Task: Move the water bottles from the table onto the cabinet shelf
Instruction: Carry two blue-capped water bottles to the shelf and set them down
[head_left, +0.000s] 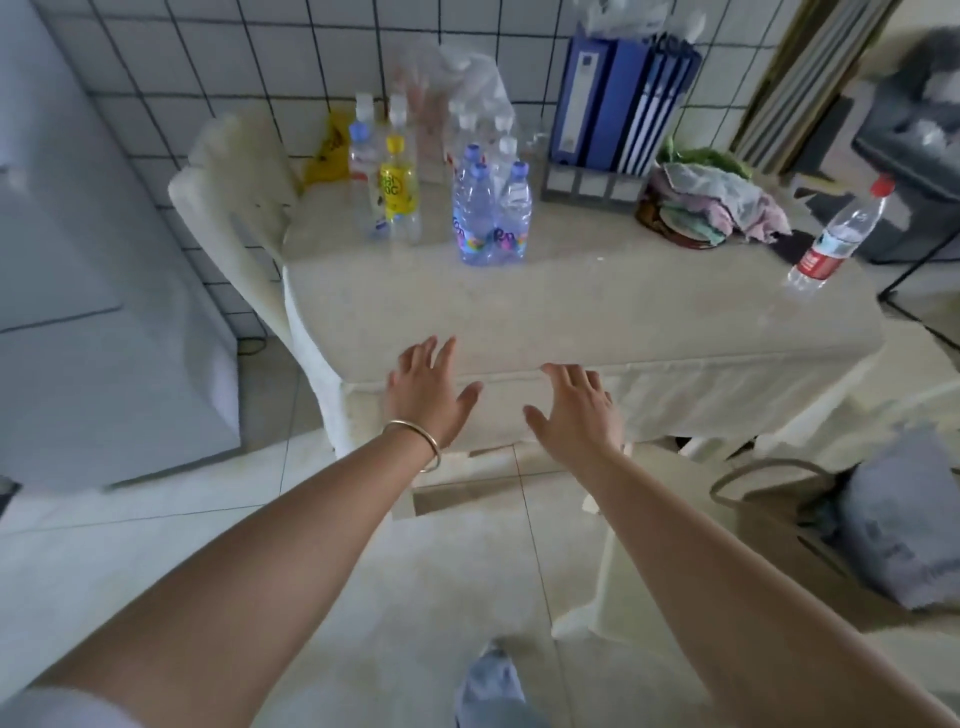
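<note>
Water bottles (491, 213) untouched; left hand (428, 392), right hand (576, 410) outstretched, fingers spread, empty.

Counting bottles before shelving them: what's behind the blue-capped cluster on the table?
Behind the blue-capped cluster stand white-capped clear bottles and crumpled plastic wrap. How many are hidden behind can't be seen.

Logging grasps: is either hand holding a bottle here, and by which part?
Nothing is held. The left hand and right hand are open near the table edge.
</note>
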